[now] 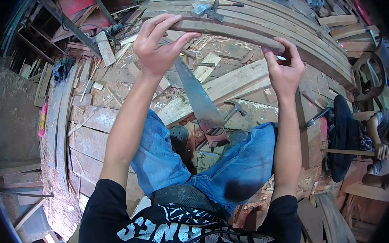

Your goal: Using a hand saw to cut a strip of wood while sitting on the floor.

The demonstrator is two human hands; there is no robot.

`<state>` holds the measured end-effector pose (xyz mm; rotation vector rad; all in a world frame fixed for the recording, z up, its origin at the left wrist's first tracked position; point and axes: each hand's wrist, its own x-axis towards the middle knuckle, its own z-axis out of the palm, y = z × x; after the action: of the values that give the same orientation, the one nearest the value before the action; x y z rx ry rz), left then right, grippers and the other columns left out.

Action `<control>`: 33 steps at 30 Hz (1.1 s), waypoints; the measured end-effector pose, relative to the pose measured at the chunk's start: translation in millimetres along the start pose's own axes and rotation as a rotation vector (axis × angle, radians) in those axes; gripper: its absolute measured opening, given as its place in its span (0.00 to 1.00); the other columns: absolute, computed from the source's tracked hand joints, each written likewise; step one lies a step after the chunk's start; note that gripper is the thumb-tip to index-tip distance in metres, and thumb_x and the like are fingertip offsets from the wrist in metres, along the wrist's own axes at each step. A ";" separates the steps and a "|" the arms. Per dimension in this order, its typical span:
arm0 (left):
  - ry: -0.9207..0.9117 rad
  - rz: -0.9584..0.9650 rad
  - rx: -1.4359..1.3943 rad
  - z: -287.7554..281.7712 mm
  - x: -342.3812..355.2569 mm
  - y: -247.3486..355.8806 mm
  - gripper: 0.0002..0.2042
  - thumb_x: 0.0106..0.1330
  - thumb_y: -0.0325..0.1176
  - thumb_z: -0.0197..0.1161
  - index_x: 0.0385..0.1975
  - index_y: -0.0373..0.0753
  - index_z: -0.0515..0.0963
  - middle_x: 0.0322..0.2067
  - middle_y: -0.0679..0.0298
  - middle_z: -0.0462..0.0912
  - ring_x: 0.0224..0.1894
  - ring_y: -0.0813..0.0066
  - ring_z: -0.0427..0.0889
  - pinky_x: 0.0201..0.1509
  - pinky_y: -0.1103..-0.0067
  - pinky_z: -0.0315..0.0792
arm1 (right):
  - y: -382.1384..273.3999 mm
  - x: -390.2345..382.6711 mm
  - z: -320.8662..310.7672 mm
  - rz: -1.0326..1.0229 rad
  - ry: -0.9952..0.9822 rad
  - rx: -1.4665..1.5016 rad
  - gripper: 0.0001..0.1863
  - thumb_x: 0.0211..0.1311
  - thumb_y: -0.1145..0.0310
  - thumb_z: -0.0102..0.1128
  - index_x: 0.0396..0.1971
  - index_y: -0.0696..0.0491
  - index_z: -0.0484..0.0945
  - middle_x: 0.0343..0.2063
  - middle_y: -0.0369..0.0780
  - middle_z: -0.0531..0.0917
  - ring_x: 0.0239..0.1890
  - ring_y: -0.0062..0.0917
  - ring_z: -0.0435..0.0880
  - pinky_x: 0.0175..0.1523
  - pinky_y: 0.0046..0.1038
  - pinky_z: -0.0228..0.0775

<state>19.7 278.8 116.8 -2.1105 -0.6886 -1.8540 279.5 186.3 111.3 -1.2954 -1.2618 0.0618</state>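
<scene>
Both my arms stretch forward, holding a narrow wooden strip [228, 32] level between them. My left hand [157, 46] has its thumb under the strip's left end and its fingers over the top. At the other end, my right hand [286, 67] pinches the wood between thumb and curled fingers. Below the strip a handsaw [198, 94] with a red handle lies slanted, its handle between my shoes. A claw hammer [234, 110] rests just right of the saw blade. Beyond the strip, another hammer [215, 12] sits on stacked boards.
Long stacked planks [265, 13] span the far side. Loose boards [233, 86], offcuts and chips litter the floor. At the right, another person's hand [382, 152] is by a thin wooden piece. A metal frame [68, 20] stands far left.
</scene>
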 end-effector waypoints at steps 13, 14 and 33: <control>0.046 0.045 -0.113 8.8 -5.2 32.0 0.37 0.38 0.33 0.78 0.52 0.30 0.70 0.38 0.57 0.80 0.34 0.74 0.80 0.32 0.82 0.80 | 19.6 -3.0 -6.2 0.118 -0.481 -0.436 0.17 0.45 0.61 0.67 0.33 0.55 0.81 0.24 0.45 0.83 0.29 0.35 0.83 0.37 0.30 0.73; 0.045 0.044 -0.114 8.8 -5.6 33.7 0.37 0.38 0.33 0.78 0.52 0.30 0.70 0.38 0.57 0.80 0.34 0.74 0.80 0.32 0.82 0.80 | 19.2 -3.9 -6.6 0.130 -0.575 -0.443 0.17 0.45 0.61 0.67 0.33 0.55 0.82 0.24 0.45 0.82 0.29 0.36 0.83 0.37 0.32 0.73; 0.001 0.039 -0.163 8.1 -8.8 39.6 0.25 0.38 0.31 0.76 0.41 0.34 0.79 0.36 0.57 0.83 0.36 0.69 0.83 0.38 0.81 0.78 | 15.9 -8.8 -4.3 0.130 -0.914 -0.513 0.15 0.48 0.60 0.65 0.30 0.56 0.80 0.23 0.48 0.80 0.30 0.43 0.80 0.37 0.38 0.70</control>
<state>45.7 247.1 111.6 -2.2047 -0.5074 -1.9497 288.3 183.5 95.1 -1.8905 -2.0474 0.4949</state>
